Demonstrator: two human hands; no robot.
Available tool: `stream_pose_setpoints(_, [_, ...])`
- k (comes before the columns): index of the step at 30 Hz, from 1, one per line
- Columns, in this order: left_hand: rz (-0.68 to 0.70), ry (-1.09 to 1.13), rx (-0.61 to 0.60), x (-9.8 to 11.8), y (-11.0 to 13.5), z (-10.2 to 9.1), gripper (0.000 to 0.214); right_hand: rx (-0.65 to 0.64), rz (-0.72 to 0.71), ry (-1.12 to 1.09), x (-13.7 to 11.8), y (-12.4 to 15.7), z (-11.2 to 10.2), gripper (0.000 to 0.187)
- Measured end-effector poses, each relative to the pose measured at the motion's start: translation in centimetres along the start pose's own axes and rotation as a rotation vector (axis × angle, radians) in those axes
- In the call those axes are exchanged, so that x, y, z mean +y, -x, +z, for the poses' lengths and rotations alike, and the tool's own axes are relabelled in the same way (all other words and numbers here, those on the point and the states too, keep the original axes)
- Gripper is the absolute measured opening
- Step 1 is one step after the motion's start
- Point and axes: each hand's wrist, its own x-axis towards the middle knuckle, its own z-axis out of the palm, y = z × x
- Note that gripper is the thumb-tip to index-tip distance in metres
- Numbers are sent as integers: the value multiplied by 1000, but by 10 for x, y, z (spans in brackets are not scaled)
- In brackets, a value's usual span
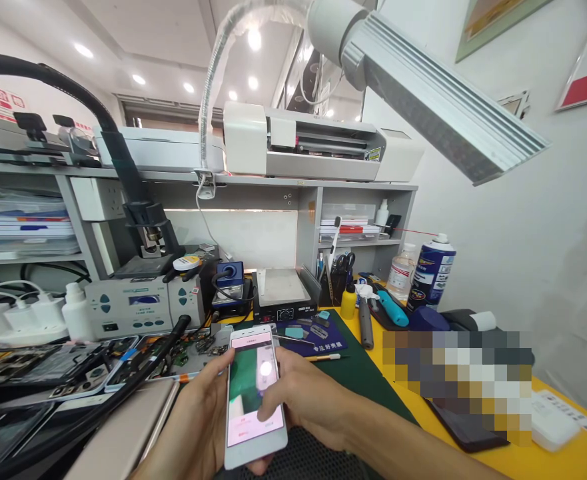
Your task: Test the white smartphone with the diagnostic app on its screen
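A white smartphone [254, 437] is held upright in front of me with its screen lit, showing green, pink and white areas. My left hand [200, 417] grips its left edge, thumb along the side and fingers behind it. My right hand [307, 393] wraps the right edge, with its thumb over the lower part of the screen. The fingers behind the phone are mostly hidden. Just beyond it lie a dark green mat [368, 383] and a blue pad [326, 341] with small blades on it.
Phone boards and parts [183, 353] crowd the left, with a black hose [138, 380] across them. A soldering station [143, 303] and a heating plate [283, 293] stand behind. A spray can [430, 273] stands at right; a lamp [438, 93] hangs above.
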Motion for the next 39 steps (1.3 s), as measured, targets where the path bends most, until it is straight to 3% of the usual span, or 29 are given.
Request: stream_pose_setpoints(39, [-15,-5,-8,0,-5,-3,70,-9,-4,29,5,-2,-4,69])
